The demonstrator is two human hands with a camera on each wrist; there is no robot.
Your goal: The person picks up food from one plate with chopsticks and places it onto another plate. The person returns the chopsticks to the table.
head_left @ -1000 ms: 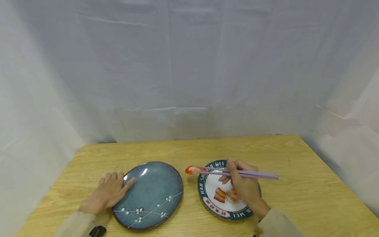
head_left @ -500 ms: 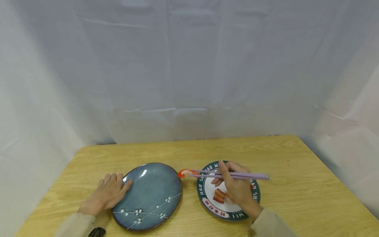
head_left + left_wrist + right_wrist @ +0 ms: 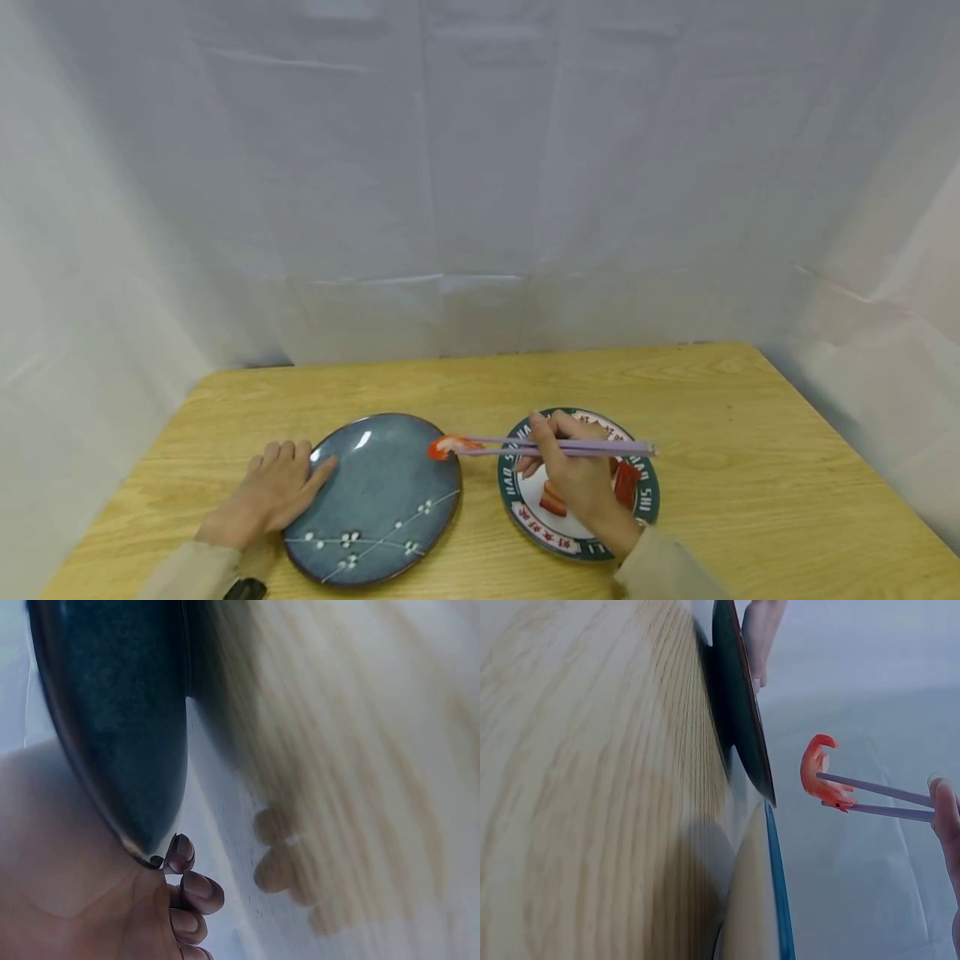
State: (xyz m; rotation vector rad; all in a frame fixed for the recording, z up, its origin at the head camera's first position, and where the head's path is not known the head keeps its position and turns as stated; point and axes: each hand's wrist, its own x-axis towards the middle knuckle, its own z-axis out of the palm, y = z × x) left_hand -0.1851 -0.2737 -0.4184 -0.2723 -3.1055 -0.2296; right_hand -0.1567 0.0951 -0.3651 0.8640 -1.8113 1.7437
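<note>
Now the shrimp (image 3: 450,447) has crossed: right hand (image 3: 577,479), gripping chopsticks (image 3: 618,448), holds it over the blossom-patterned plate (image 3: 367,483) at two o'clock; left hand (image 3: 272,490), relaxed, touches ten.

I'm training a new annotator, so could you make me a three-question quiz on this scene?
1. What colour are the chopsticks in the right hand?
2. True or false: the left hand touches the blue plate.
3. Where is the shrimp?
a) lying on the table
b) pinched between the chopstick tips
c) in the left hand

Key: 1. Pale purple. 2. True. 3. b
</note>
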